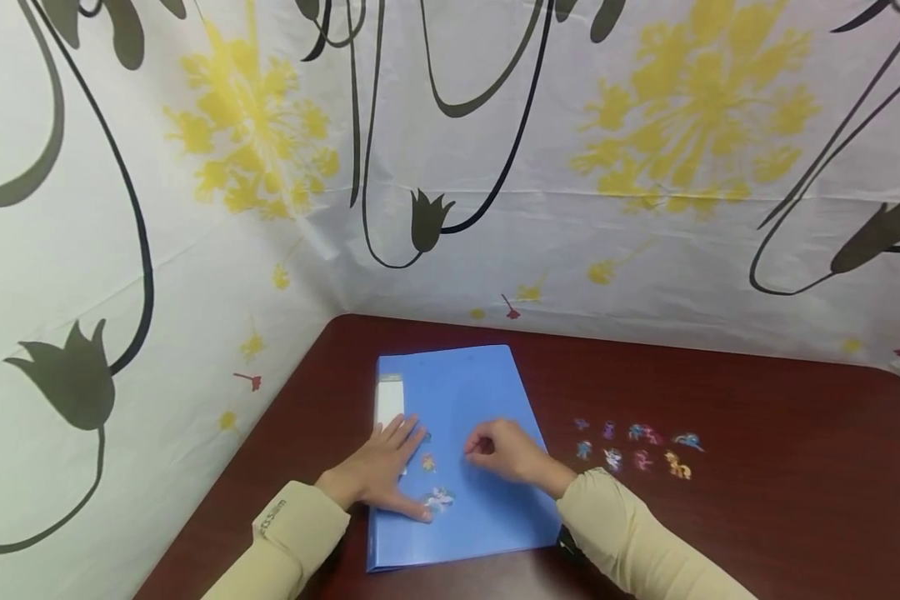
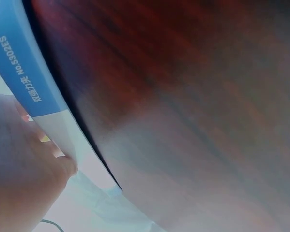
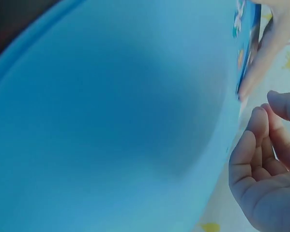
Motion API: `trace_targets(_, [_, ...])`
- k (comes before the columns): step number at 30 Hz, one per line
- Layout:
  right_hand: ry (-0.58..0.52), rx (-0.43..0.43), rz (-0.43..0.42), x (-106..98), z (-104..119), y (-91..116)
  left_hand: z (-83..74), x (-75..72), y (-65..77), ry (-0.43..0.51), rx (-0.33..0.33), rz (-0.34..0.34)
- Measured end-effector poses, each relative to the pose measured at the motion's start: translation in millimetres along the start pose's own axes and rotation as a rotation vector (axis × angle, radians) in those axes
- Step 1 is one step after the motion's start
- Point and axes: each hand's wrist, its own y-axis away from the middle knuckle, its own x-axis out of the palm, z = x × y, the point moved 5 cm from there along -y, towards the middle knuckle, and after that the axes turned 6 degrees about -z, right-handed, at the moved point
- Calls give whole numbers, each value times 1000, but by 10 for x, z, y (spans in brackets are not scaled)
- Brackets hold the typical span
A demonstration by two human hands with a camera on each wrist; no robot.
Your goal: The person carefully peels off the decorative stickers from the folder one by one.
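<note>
A blue binder lies on the table. My left hand rests on its left side, fingers spread, partly covering a white label. By these fingers sit pony stickers on the cover: an orange one, a white one and a small bluish one partly hidden by the fingertips. In the left wrist view, the hand lies along the spine. Over the middle of the cover is my right hand, its fingers loosely curled. The right wrist view shows this hand with nothing visible between thumb and fingers.
Right of the binder, several small pony stickers lie in two rows on the dark red table, among them an orange pony and a blue one. Patterned white cloth hangs behind and to the left of the table.
</note>
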Motion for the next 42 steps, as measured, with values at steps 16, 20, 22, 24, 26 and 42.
trace_targets(16, [142,-44,139,362,170,0,-13,-14,-27,1,27,-6])
trace_targets(20, [279,-117,154,382,239,-1,-15,-18,-27,-5,29,-15])
trace_targets(22, [316,-134,160,388,274,2,-9,-12,-26,-1,26,-13])
trace_targets(24, [344,-146,164,393,307,5,-4,-7,-25,6,23,-10])
trace_targets(26, [378,-168,173,399,339,13,-3,1,-26,7,24,-7])
trace_targets(42, [474,-181,193,439,344,21,-12,5,-36,-9,25,0])
